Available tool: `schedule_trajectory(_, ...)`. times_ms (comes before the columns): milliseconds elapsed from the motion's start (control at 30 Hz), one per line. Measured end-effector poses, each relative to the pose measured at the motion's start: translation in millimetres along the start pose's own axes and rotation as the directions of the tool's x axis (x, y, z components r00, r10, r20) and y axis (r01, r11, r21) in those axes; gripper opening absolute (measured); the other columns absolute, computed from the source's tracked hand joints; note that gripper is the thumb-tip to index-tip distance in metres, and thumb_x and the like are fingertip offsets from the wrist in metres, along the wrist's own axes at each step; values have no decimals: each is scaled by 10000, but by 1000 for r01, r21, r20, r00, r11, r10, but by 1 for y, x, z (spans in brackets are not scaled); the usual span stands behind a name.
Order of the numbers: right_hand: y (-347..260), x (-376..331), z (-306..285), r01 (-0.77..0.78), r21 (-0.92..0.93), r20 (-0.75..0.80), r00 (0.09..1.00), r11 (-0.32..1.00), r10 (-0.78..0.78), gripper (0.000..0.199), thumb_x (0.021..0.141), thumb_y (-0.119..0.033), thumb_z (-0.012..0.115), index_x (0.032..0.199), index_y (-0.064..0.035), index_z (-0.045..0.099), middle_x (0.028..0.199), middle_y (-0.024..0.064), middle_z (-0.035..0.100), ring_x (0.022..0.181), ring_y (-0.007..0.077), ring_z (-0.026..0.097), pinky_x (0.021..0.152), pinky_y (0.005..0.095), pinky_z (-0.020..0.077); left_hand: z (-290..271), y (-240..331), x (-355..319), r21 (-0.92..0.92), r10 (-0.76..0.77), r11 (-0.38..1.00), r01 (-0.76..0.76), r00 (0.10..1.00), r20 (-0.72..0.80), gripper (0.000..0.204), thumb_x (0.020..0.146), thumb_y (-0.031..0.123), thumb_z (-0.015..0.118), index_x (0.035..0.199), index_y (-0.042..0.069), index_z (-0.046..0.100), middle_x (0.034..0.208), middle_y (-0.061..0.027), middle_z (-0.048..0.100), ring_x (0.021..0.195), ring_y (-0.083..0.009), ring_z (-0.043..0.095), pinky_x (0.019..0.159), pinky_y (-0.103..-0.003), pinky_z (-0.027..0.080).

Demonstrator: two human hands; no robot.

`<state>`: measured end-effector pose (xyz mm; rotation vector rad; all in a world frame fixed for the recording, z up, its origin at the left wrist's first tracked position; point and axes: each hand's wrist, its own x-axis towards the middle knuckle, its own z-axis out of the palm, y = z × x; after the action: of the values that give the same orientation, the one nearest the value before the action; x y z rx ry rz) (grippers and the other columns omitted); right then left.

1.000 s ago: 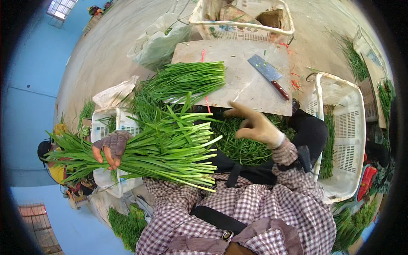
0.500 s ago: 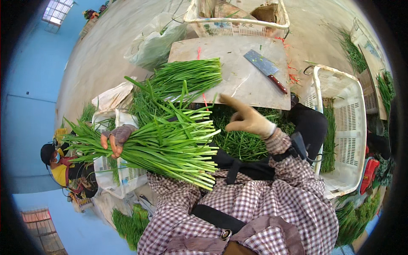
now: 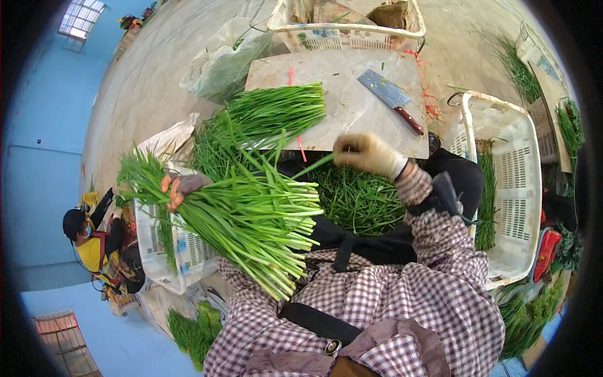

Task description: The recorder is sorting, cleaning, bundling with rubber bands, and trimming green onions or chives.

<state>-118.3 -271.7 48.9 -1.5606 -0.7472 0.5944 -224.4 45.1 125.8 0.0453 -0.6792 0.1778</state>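
Observation:
My left hand (image 3: 183,190) is closed around a thick bunch of garlic chives (image 3: 257,207), pale cut ends to the right and green tips to the left. My right hand (image 3: 370,154), in a tan glove, is closed with its fingertips on a single green leaf (image 3: 317,164) that stretches toward the bunch. Beyond the hands, a neat stack of chives (image 3: 279,108) lies on the left of a board (image 3: 339,69). A cleaver (image 3: 386,89) with a brown wooden handle rests on the board's right side. Loose green leaves (image 3: 361,201) lie heaped below its near edge.
White plastic crates stand on the right (image 3: 521,182), at the left (image 3: 195,251) and behind the board (image 3: 352,39). A clear plastic bag (image 3: 229,66) is at the far left. Red ties (image 3: 431,103) hang at the board's right edge. Another person (image 3: 97,245) sits at the left.
My right hand has gone from spread fingers to closed on a leaf, drawing it right of the bunch. The bunch has tilted, its cut ends lower. The person at left has raised an arm.

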Motion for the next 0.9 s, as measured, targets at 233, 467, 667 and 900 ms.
schedule_trajectory(233, -146, 66, -16, 391, -875, 217, 845, 287, -489, 71, 765, -147, 574, 804, -102, 613, 784, 77, 604, 727, 280, 615, 616, 385, 489, -27, -31, 26, 137, -249, 958, 253, 967, -47, 211, 774, 80, 626, 916, 126, 477, 1118, -62, 530, 1038, -184, 520, 970, -406, 396)
schedule_trajectory(467, -208, 96, 17, 510, -855, 422, 792, 98, -440, 177, 814, -189, 526, 899, -136, 672, 788, 90, 655, 757, 268, 644, 665, 384, 507, -40, -81, 56, 222, -532, 832, 509, 845, 57, 215, 805, 113, 595, 954, 98, 441, 1395, -187, 295, 1020, -219, 521, 952, -471, 388)
schedule_trajectory(667, -194, 133, -34, 257, -882, -34, 801, 395, -598, 301, 750, -194, 599, 1049, -172, 627, 933, 88, 651, 872, 283, 620, 750, 388, 491, -45, -91, 55, 177, -581, 814, 554, 787, 209, 238, 833, 136, 600, 965, 74, 413, 1037, -112, 495, 879, -196, 572, 889, -431, 449)
schedule_trajectory(900, -108, 14, -25, 311, -395, -313, 839, 865, -445, 231, 754, -242, 692, 879, -53, 645, 794, 104, 635, 713, 207, 608, 651, 313, 477, -17, -23, 37, 48, -227, 974, 222, 945, 235, 133, 812, 41, 563, 892, 94, 471, 834, -4, 555, 821, -126, 552, 827, -298, 452)
